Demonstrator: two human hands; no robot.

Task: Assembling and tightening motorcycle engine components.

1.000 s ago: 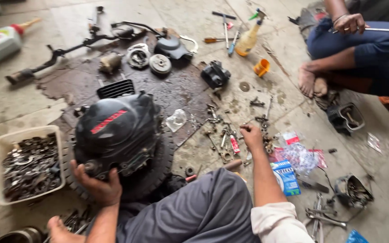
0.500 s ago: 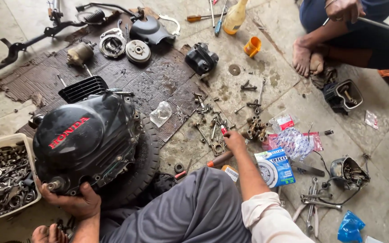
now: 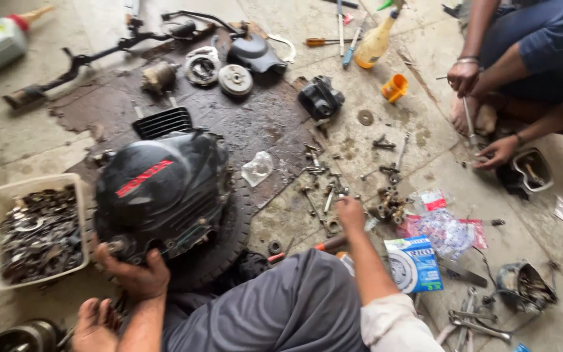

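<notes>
**Engine propped on a tyre, one hand steadying it**

The black engine [image 3: 161,192] sits on a tyre [image 3: 219,244] at the near left of the oily floor, leaning rather than sitting flat. The person's left hand [image 3: 131,270] grips its near lower edge, fingers curled around the casing by a small protruding shaft. That single hold looks like the main thing keeping it from shifting, so a greasy slip could let it roll off towards the plastic tub of parts [image 3: 37,228] just to its left, or onto the bare foot [image 3: 96,322] nearby.

The right hand [image 3: 350,212] reaches out to the right, over the scattered bolts and small tools [image 3: 327,189]. Its fingers are bunched, pointing down, but whether they pinch anything cannot be told. With attention split, the wrong piece could be picked up or knocked further into the clutter. A red-handled screwdriver [image 3: 314,246] lies against the person's knee and could be kicked.

Far right, another person [image 3: 535,45] crouches, working on a separate part with a thin rod.
</notes>
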